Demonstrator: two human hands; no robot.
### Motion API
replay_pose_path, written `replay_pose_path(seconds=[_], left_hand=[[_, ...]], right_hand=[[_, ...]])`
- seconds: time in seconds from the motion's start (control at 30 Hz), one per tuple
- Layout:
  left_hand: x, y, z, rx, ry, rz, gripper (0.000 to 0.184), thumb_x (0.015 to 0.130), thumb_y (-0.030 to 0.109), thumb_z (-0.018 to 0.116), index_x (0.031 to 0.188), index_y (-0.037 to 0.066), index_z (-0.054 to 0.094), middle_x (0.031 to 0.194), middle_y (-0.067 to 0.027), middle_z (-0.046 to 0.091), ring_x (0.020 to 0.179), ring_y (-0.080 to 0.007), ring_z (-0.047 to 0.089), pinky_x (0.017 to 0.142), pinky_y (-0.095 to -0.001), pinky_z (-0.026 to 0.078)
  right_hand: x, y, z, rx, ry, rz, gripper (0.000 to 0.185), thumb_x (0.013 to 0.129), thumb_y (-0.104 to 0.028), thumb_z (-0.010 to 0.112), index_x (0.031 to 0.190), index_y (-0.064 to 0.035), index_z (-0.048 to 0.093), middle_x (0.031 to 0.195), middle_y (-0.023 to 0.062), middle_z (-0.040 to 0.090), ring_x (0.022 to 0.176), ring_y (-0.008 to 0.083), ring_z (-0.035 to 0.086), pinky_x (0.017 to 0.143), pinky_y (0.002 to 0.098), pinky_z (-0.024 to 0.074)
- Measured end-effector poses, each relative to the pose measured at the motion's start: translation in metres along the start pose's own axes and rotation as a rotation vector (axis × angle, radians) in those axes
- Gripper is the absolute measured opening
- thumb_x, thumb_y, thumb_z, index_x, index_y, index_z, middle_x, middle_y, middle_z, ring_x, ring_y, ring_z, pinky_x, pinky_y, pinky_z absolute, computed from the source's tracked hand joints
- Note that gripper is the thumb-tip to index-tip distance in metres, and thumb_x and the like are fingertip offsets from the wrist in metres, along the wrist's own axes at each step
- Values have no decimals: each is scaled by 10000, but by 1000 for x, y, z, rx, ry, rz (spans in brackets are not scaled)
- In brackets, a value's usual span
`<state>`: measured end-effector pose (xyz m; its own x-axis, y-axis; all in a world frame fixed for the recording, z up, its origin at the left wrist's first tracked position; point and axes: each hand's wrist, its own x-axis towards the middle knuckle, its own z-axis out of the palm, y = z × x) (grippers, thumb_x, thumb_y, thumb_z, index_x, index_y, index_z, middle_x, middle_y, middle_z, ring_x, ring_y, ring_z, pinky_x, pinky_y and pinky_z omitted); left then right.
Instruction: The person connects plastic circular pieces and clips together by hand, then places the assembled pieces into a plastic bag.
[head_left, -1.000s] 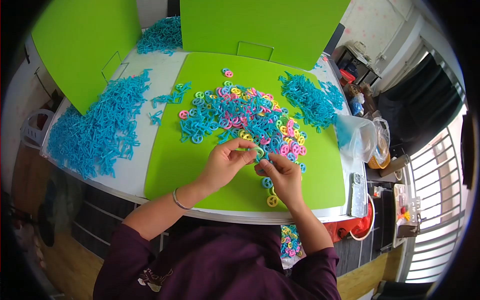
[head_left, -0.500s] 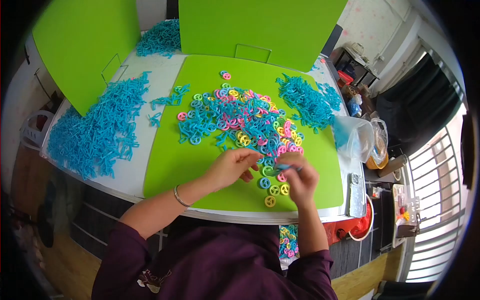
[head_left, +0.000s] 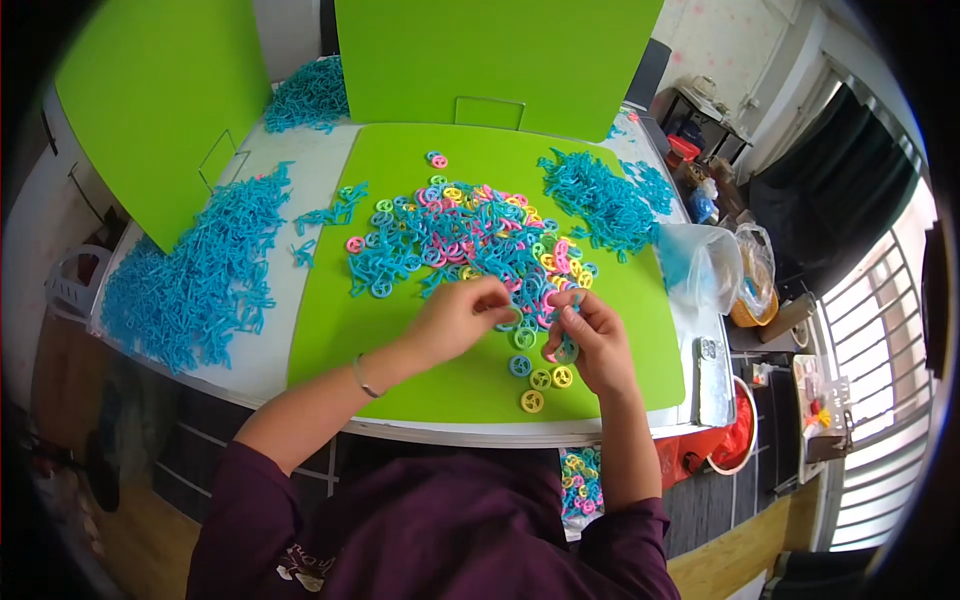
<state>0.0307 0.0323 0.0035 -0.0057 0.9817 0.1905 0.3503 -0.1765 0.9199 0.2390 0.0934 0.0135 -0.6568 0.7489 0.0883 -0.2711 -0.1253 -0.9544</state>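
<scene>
My left hand (head_left: 455,322) is closed in a pinch, with a blurred green plastic wheel (head_left: 512,319) at its fingertips. Facing it, my right hand (head_left: 598,348) pinches a small teal plastic piece (head_left: 575,303) between thumb and finger. A pale wheel (head_left: 567,350) shows below its thumb, partly hidden by the fingers. Just beyond both hands spreads a mixed pile of coloured wheels and teal pieces (head_left: 480,230). Nearer to me, a blue wheel (head_left: 520,366) and several yellow wheels (head_left: 532,401) lie loose on the green board (head_left: 400,395).
Heaps of teal pieces lie at the left (head_left: 200,275), back left (head_left: 310,95) and right (head_left: 600,200). Upright green panels (head_left: 490,60) stand behind. A clear plastic container (head_left: 700,265) and a phone (head_left: 713,380) are at the right edge. Below the table is a bag of wheels (head_left: 580,485).
My left hand has moved slightly left, with a green wheel now at its fingertips. My right hand has turned, and the teal piece now points up. The view has shifted a little.
</scene>
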Motion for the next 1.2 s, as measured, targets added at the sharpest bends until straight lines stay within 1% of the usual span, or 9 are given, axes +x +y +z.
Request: replay_pose_path(seconds=[0.1,0.2,0.3,0.4,0.63,0.7,0.9,1.03,1.2], left_hand=[[-14,2,-13,-558,-62,-322,161,923,222,613,906,62,601,768,0,617,651,-79,564,581,-205,451],[-26,-1,-13,-822,-140,-456,187,923,231,609,991,60,581,796,-9,614,701,-71,578,607,-190,444],[-29,-3,-8,-853,-213,-449,157,927,228,596,962,75,586,783,8,597,681,-54,550,582,-179,413],[-30,-6,-5,-872,-155,-453,123,939,208,571,935,86,584,762,28,570,657,-40,515,565,-180,385],[-39,-10,9,-790,63,-286,105,955,203,543,940,104,575,729,50,538,633,-12,482,555,-170,344],[-40,-11,11,-771,88,-268,101,957,202,538,937,109,571,730,53,539,632,-14,482,556,-175,345],[-41,-10,11,-889,75,-426,116,964,215,527,936,111,572,723,45,541,625,-20,477,548,-176,337],[-41,-5,13,-842,99,-311,126,971,224,518,939,108,557,731,29,556,631,-28,484,547,-177,342],[-46,-2,21,-801,132,-198,122,986,217,498,972,96,509,760,3,575,649,-54,508,572,-186,381]], right_hand=[[-1,0,17,-137,-147,35,284,961,-131,524,1212,-2,494,752,61,592,670,152,611,646,280,499],[2,11,26,-133,-213,75,310,970,-128,505,1252,-5,465,757,62,591,676,151,611,652,275,496],[4,21,29,-175,-186,34,239,953,-91,533,1174,-5,495,802,61,613,724,138,626,668,263,492],[5,27,33,-229,-105,2,181,931,-67,571,1092,0,522,833,61,629,762,131,635,686,256,495],[7,32,37,-266,-2,42,95,910,-52,602,980,4,570,891,55,636,798,138,650,711,251,523],[8,33,37,-240,7,51,85,907,-49,604,969,2,576,877,52,641,786,135,650,706,251,524],[8,33,40,-246,8,2,84,917,-74,602,951,2,591,801,35,652,762,104,643,688,227,495],[9,34,45,-34,87,87,80,917,-87,606,943,-12,599,775,25,647,713,91,627,659,215,479],[11,42,39,47,135,86,77,915,-93,611,934,-19,603,762,21,639,627,82,590,609,211,454]])
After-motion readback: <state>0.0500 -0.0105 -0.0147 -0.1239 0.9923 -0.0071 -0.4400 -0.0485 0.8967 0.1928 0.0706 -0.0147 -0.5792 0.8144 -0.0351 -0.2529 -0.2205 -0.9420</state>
